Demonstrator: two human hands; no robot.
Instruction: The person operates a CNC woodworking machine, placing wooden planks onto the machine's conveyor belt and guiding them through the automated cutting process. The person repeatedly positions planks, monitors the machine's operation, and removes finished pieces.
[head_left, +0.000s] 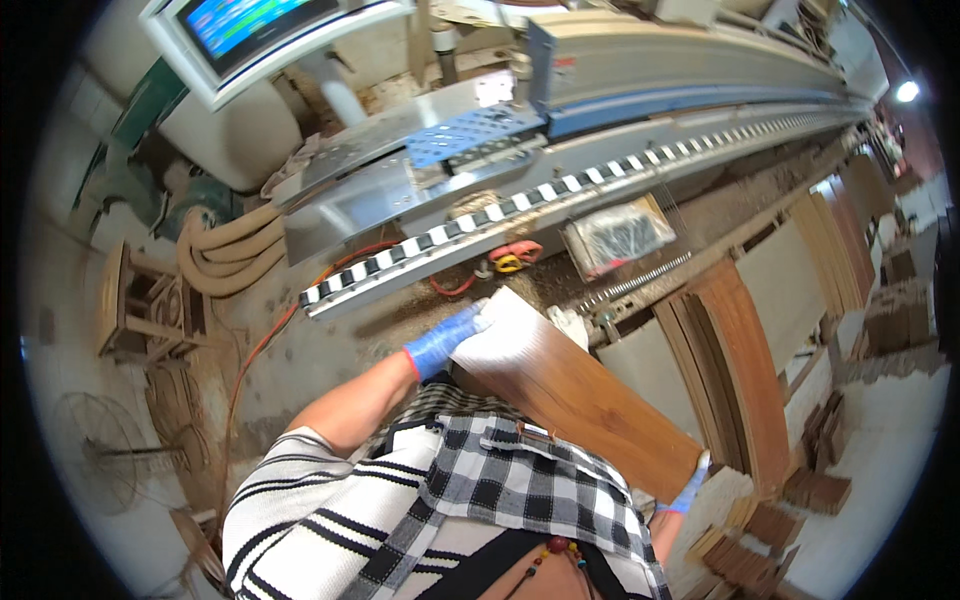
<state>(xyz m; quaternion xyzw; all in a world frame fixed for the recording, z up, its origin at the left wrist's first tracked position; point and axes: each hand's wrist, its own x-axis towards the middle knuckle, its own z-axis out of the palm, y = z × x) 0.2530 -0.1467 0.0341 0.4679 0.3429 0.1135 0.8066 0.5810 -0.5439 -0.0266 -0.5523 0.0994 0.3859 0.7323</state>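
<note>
A brown wood-grain board (600, 405) is held slantwise in front of my body, its far left end shining white with glare. My left hand (452, 336), in a blue glove with pale fingertips, grips that end by its corner. At the near right end, my right hand (688, 486) in a matching glove closes on the edge; most of its fingers are hidden by the board. Just beyond the board runs the machine's feed track (445, 232) of black and white pads. A red and yellow tool-like item (515, 256) hangs below the track.
A long machine with a blue-and-beige housing (680, 75) stretches along the far side. A screen (258, 30) stands at upper left. Stacked boards (745, 380) are at my right. A plastic-wrapped package (620, 240) rests below the track. An orange hose (262, 360) crosses the floor beside a fan (95, 450).
</note>
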